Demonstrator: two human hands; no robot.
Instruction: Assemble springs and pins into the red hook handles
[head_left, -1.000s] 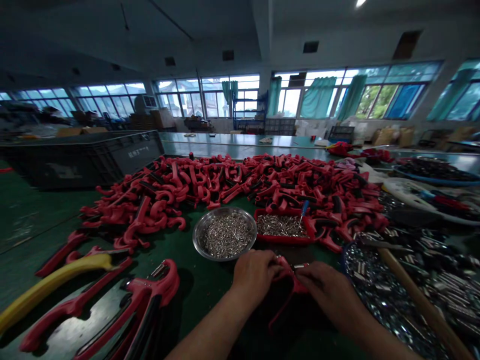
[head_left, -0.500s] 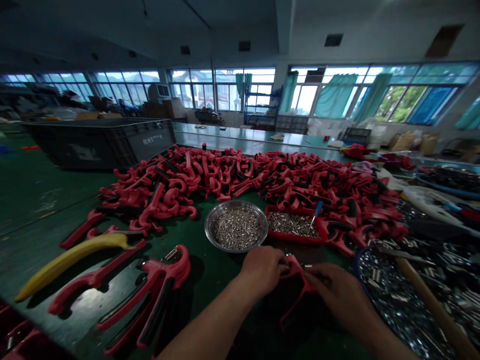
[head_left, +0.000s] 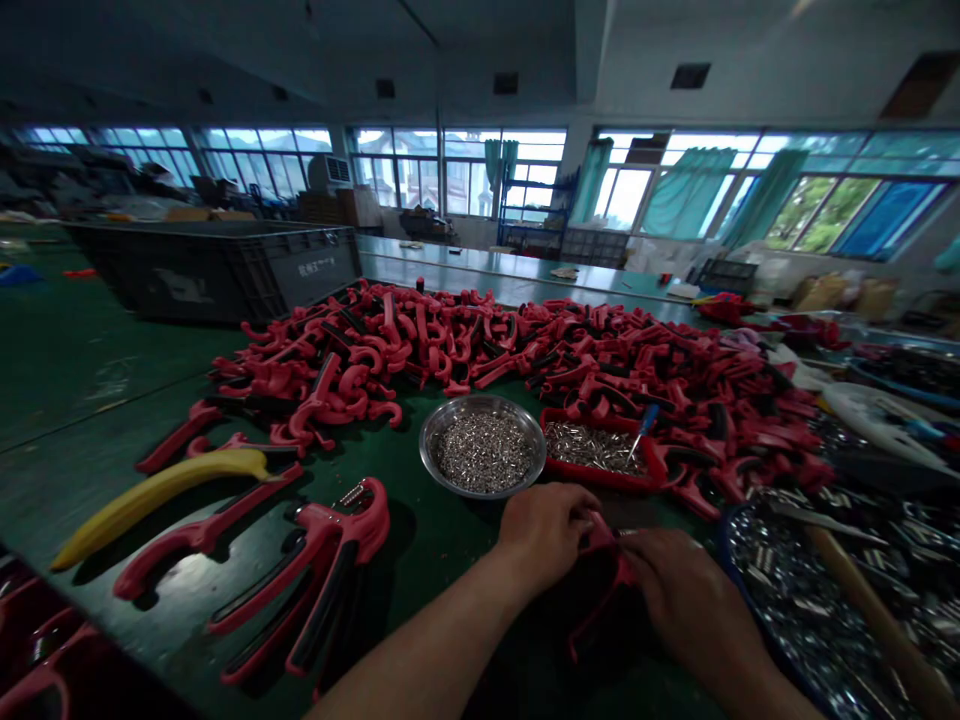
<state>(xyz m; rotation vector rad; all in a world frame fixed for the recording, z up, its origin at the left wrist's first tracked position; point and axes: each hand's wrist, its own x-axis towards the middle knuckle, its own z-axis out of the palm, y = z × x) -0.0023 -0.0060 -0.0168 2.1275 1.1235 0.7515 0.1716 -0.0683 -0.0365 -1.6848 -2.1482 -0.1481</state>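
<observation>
Both hands are closed on a red plastic clamp handle point(head_left: 624, 578) low in the middle of the view. My left hand point(head_left: 541, 530) pinches its upper end from the left. From the right, my right hand point(head_left: 681, 585) grips it near a small shiny metal part, partly hidden by the fingers. The handle's lower arm hangs down in shadow. Just beyond the hands stand a steel bowl point(head_left: 429, 462) of tiny metal pieces and a red tray point(head_left: 600, 479) of metal pins, with a blue-handled tool point(head_left: 648, 420) in it. A clamp point(head_left: 319, 535) with a spring lies left.
A heap of red and black clamp handles point(head_left: 465, 350) spreads across the bench. At left lie a banana point(head_left: 161, 490) and a loose handle point(head_left: 202, 535). A blue-rimmed basin point(head_left: 729, 560) of metal parts, with a wooden-handled hammer point(head_left: 862, 590) on it, stands right. Behind is a grey crate point(head_left: 217, 280).
The view has shifted, so the bench things appear slightly farther right. Both hands keep hold of the handle; my left fingers now cover more of its upper end.
</observation>
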